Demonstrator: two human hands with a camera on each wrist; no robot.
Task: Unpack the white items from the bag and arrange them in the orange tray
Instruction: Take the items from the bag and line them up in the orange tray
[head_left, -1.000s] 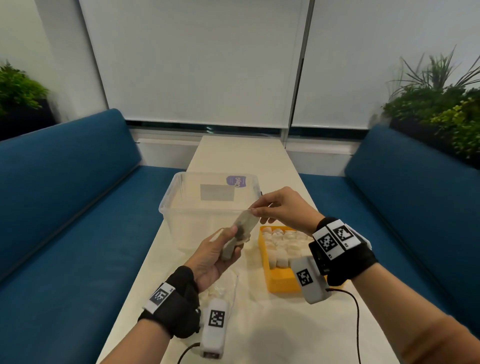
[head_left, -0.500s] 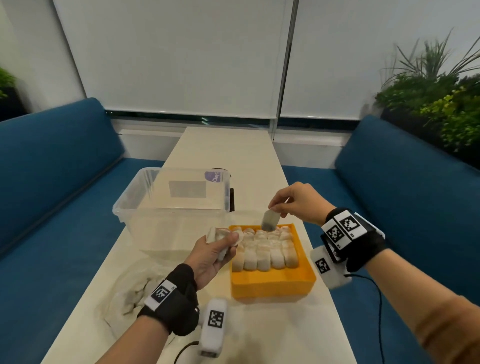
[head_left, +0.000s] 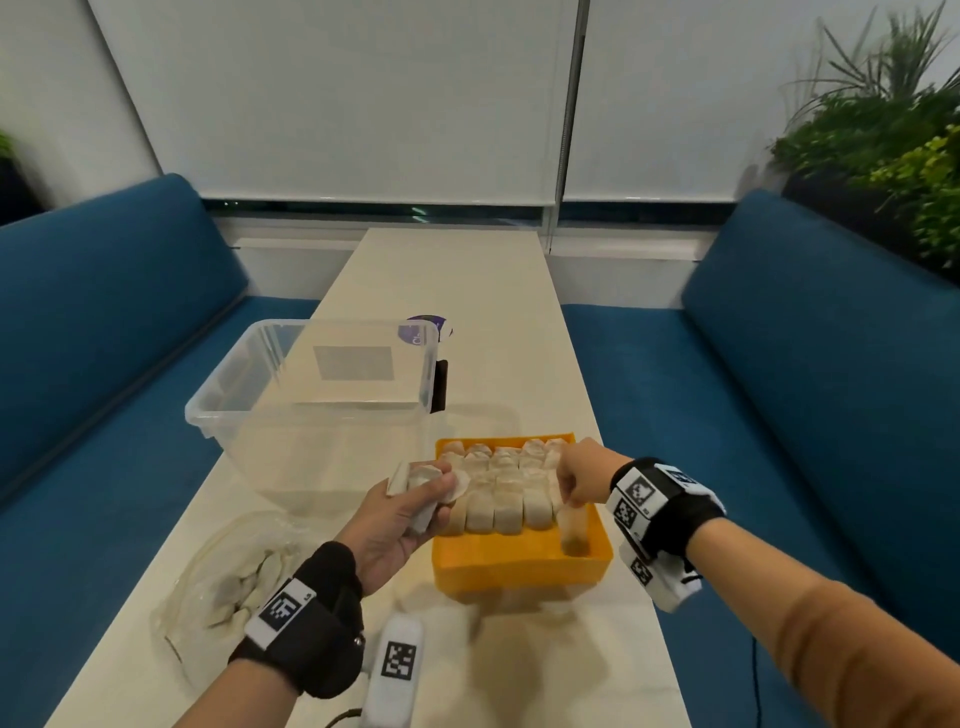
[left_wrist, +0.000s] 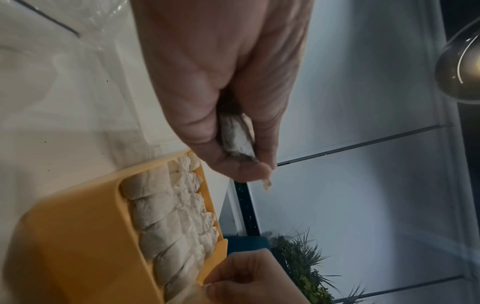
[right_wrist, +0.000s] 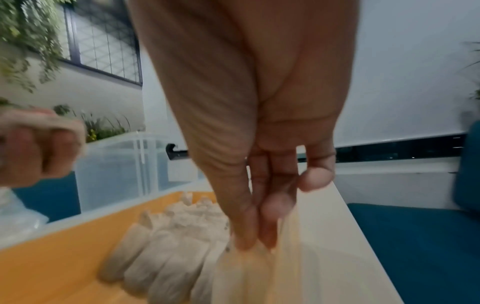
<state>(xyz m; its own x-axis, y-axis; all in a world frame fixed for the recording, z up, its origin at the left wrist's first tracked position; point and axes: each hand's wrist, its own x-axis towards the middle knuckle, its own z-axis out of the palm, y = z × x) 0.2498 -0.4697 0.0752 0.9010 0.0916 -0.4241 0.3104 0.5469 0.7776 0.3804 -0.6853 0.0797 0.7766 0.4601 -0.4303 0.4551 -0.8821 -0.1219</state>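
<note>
**Two hands, one piece going in**

Your left hand grips spare white items, ready for passing. Your right hand pinches one piece upright at the orange tray corner, continuing the rows. Farther left, the bag holds more.

The right hand pinches a white item upright in the orange tray; the left hand holds more.

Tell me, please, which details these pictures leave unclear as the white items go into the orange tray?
- How many items the left hand holds: curled fingers cover them, head and left wrist views.
- Whether the item under the right hand touches the orange tray floor: blurred, right wrist view.
- The bag contents: crumpled plastic, left wrist partly covering it, head view.
</note>
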